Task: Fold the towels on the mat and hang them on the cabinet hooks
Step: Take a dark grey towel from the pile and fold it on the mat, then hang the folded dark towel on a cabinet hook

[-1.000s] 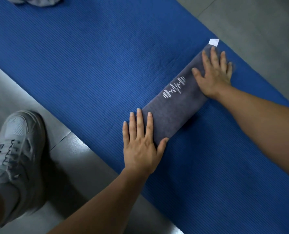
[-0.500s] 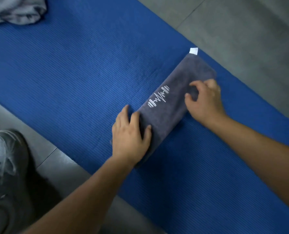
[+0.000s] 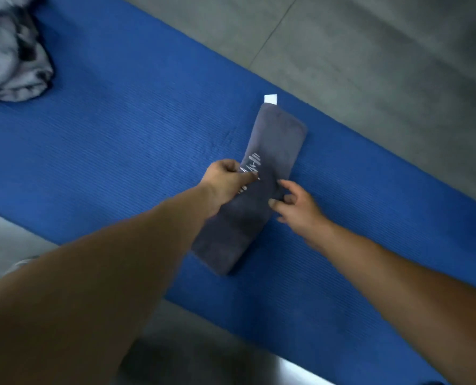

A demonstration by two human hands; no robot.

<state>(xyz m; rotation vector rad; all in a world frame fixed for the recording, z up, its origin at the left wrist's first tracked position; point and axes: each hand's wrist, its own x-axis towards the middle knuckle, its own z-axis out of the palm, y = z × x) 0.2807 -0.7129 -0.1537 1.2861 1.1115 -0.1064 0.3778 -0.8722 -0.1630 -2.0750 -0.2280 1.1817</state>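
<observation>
Towel [image 3: 276,140] lies folded on mat [image 3: 120,151]; crumpled towel [image 3: 8,56] sits well apart, far left. Left hand [image 3: 225,182] pinches its left edge at logo [image 3: 252,165]; right hand [image 3: 298,209] pinches the right edge. Half a second ago the left hand covered the near end.

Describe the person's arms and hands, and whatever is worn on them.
The left hand and right hand are bare: no gloves, and no ring, watch or band shows, though the frame is blurred. The left forearm and right forearm are bare to the picture's edge; no sleeve shows.
</observation>
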